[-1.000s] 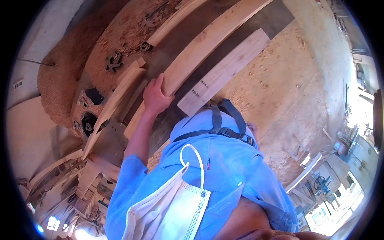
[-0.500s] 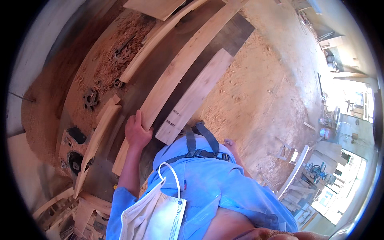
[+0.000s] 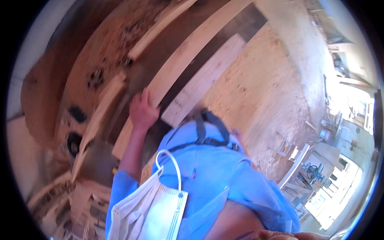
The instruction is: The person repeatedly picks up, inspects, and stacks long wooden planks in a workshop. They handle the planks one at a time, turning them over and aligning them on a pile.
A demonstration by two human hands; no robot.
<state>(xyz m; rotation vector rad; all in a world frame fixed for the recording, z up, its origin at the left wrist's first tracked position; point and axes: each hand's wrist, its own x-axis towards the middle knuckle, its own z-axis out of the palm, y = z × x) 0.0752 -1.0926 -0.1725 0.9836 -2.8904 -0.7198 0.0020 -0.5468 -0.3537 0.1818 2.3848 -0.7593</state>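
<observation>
A wide tan floor strewn with sawdust [image 3: 276,100] spreads across the right side. To its left lies a broad, dark, flat surface [image 3: 250,22]. Along that surface, running obliquely from beside the left forearm to the top edge of the view, lies a long, pale, smooth wooden plank [image 3: 182,60]. The person's loose blue shirt [image 3: 212,168] fills the lower middle. Left of the plank, and apart from it, is a narrow, pale wooden strip [image 3: 101,110]. Right of the plank, a dark gap between them, a shorter, pinkish-pale wooden board [image 3: 206,80] with small dark marks lies nearly parallel, its lower end near the waist. A black strap harness [image 3: 201,130] circles the waist, and a white pleated face mask [image 3: 154,208] hangs before the chest. The left grip [image 3: 143,112] grasps the plank near its lower end, thumb toward the right edge. The right grip [image 3: 237,135], blurred and partly hidden beyond the waist, shows too little to tell its state. A small dark metal piece [image 3: 95,79] sits in sawdust, upper left.
</observation>
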